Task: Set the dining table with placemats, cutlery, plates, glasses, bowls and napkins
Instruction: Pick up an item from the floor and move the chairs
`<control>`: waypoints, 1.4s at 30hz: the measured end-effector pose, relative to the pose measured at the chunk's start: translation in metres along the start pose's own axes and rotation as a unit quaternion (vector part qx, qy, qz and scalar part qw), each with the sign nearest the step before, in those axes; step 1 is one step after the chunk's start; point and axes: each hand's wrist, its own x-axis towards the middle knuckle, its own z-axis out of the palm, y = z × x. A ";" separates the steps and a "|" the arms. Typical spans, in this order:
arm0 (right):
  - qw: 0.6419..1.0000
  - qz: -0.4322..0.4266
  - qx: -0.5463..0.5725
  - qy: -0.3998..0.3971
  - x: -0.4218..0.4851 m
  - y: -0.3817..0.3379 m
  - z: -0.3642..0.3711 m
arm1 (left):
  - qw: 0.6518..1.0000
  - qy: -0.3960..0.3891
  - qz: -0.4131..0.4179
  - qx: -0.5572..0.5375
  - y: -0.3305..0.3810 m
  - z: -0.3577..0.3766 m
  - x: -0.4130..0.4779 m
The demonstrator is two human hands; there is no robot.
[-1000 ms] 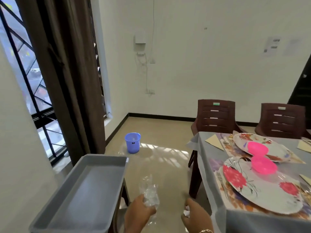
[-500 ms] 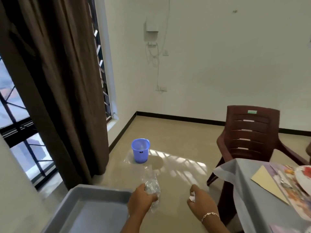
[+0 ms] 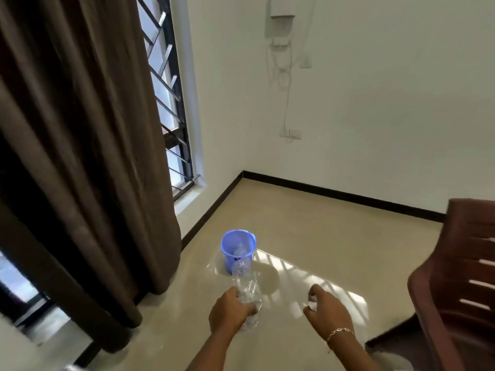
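Dropping out of view since half a second ago: the grey tray and the set counter with its placemats and plates, none of them showing now; the bin is sitting larger and nearer the centre, and both hands are reaching further forward. Nearest item: left hand point(image 3: 230, 310), its grip closing round a clear plastic wrapper point(image 3: 247, 286), fingers curling about the lower part while the crumpled upper part is standing up past the knuckles. To its right and apart from it: right hand point(image 3: 325, 310), wearing a thin bracelet point(image 3: 340, 332) at the wrist, fingers curling over a white scrap point(image 3: 312, 305) that is only partly showing; what it is cannot be told. Under both: beige floor point(image 3: 321, 236), carrying barred sunlight. Next out: blue bin point(image 3: 237, 250), standing upright with its mouth open upward, something pale and clear lying inside. Governing relation: the bin is lying straight ahead of the left hand, just beyond the wrapper's upper tip; the wrapper's long axis is pointing nearly at the bin's mouth; the left hand is the nearer of the two, the right hand sitting off to the bin's right. Judgement: packaging is probably heading for the bin, a side errand to laying the counter. Right edge: dark red chair point(image 3: 468, 290). Left: brown curtain point(image 3: 80, 156) hanging beside a barred window point(image 3: 167, 84). Farthest: wall box point(image 3: 282, 6) with trailing cables.
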 end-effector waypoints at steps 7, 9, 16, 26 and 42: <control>0.998 -0.038 0.015 -0.051 0.144 -0.025 -0.007 | 0.998 0.029 -0.047 -0.022 0.045 -0.004 0.104; 0.996 -0.053 0.010 -0.075 0.185 -0.038 0.004 | 0.996 0.043 -0.066 -0.033 0.047 -0.012 0.137; 0.987 -0.072 -0.012 -0.143 0.338 -0.083 0.054 | 0.989 0.058 -0.121 -0.057 0.044 -0.033 0.282; 0.966 -0.020 0.056 -0.252 0.525 -0.141 0.121 | 0.979 0.048 -0.183 -0.073 0.045 -0.076 0.466; 0.902 0.028 0.076 -0.424 0.714 -0.102 0.353 | 0.926 0.035 -0.355 -0.123 -0.058 0.055 0.594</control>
